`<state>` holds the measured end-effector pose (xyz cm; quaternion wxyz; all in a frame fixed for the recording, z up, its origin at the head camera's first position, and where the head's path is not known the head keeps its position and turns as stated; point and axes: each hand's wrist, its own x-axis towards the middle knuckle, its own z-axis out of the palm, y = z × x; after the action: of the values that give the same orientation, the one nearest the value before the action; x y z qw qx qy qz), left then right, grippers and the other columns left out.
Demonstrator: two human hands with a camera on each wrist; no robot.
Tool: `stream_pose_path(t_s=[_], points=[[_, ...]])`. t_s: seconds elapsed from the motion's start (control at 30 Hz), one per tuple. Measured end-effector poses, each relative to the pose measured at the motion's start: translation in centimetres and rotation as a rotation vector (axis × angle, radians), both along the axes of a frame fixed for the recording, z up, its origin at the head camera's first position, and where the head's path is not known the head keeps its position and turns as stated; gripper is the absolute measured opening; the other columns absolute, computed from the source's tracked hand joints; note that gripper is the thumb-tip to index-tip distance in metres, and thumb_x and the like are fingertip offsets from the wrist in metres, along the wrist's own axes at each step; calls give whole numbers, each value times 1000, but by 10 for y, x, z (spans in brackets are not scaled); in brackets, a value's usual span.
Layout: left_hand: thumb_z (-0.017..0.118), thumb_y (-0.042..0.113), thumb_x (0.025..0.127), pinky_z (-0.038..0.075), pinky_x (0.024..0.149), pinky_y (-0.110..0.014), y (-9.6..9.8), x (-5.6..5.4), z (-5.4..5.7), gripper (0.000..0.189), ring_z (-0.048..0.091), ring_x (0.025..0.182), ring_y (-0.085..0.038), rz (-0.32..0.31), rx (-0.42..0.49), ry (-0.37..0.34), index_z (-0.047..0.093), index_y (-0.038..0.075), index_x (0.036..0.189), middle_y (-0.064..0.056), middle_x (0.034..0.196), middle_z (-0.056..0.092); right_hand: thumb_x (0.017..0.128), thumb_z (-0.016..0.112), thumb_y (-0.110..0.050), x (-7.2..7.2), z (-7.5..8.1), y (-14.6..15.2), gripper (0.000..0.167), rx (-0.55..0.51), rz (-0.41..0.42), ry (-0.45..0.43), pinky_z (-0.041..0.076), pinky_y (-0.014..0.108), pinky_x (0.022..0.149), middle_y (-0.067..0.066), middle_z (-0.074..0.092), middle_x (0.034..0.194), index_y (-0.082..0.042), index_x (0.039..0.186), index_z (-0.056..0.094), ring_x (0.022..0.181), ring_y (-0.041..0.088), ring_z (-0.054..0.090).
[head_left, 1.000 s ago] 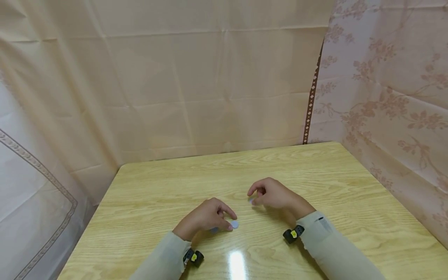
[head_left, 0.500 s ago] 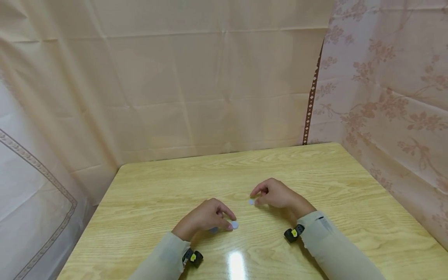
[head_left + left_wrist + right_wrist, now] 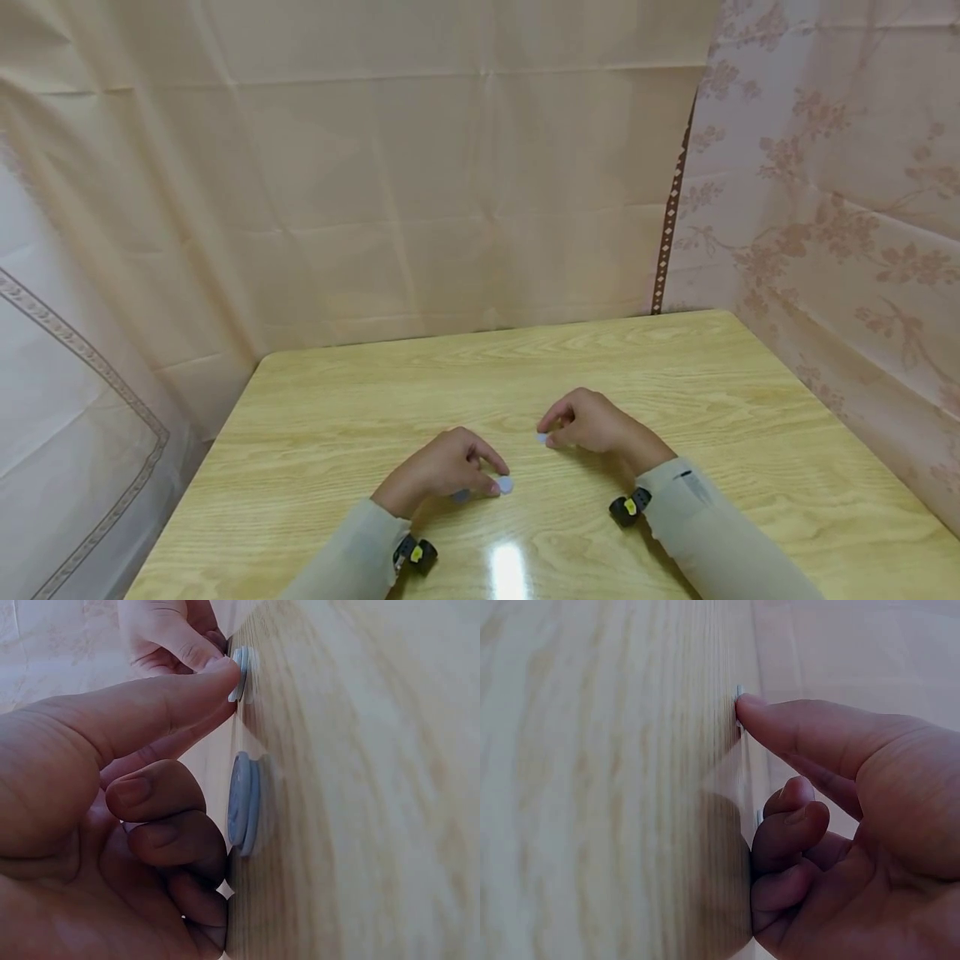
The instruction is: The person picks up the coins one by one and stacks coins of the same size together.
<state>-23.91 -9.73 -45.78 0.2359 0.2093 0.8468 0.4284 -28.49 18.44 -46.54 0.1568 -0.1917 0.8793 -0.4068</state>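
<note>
Arching left hand (image 3: 448, 463) (right hand (image 3: 590, 421) likewise)

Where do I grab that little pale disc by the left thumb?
Probably pinch opposite edges of the pale disc, reaching down from the right. It looks thin and low on the table, so its rim suits best, and the left hand has its thumb at the left edge.

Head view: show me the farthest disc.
The pale disc at the right hand; the other two visible lie nearer the person, by the left hand.

The right grip (image 3: 591, 423) has lowered its forefinger (image 3: 554, 412) to the pale disc (image 3: 542, 437).
</note>
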Motion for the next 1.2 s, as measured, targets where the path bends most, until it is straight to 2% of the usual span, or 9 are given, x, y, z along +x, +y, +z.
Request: stream_pose_path(t_s=[0.23,0.5,0.9,1.2], points=[[85,9,84,30,44,-22,0,0,-2,17,31,44,-8,-5,10,-5,83,16,99,6,52,43,89,82,-14,0,1,-1,7,17,-5,25,38,25,52,0,55,69,-17,95,81,61,14,46],[85,9,84,30,44,-22,0,0,-1,17,31,44,-9,5,-5,-4,83,18,98,7,51,42,89,80,-10,1,1,-1,17,9,20,15,37,23,53,1,55,70,-17,105,82,61,14,45],[86,9,82,29,44,-23,1,0,-1,18,30,45,-8,20,-7,-8,84,19,97,8,51,42,90,81,-12,2,1,-3,7,26,28,33,38,25,54,-1,53,68,-14,94,76,61,14,46],[87,8,81,30,44,-23,0,0,0,19,31,44,-8,12,-1,-7,83,18,97,6,51,44,89,83,-17,3,3,3,12,9,26,3,40,24,55,-1,55,70,-11,88,72,62,12,47]])
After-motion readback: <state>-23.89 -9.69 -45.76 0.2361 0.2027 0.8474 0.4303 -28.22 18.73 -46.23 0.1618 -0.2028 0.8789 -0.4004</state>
